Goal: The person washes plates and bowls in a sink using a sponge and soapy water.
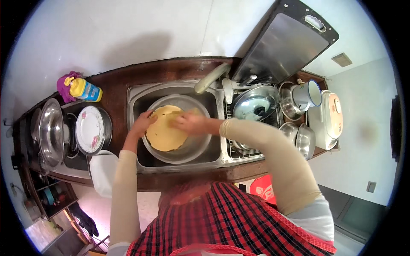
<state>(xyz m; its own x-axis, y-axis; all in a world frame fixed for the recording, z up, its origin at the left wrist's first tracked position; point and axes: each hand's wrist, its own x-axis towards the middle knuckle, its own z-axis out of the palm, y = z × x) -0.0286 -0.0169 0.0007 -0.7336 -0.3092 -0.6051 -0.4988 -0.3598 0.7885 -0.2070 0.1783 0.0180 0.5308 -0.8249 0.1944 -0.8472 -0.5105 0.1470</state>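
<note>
A round, flat yellow disc (166,137) with dark chipped patches on its edge is tilted inside a metal basin (199,142). The basin stands in the left bowl of a stainless steel sink (215,156). My left hand (143,124) grips the disc at its left edge. Over the disc's upper right, my right hand (190,124) presses a yellowish sponge or cloth (175,117) to its face; motion blur hides the exact shape. The tap (209,80) reaches over the basin's back right rim.
Right of the basin, a glass pot lid (253,104) stands on a wire rack (245,154), near metal bowls (306,140), an enamel mug (306,94) and a rice cooker (330,121). A cutting board (285,41) leans behind. Leftward are a soap bottle (85,89), plates (89,129) and a white container (103,172).
</note>
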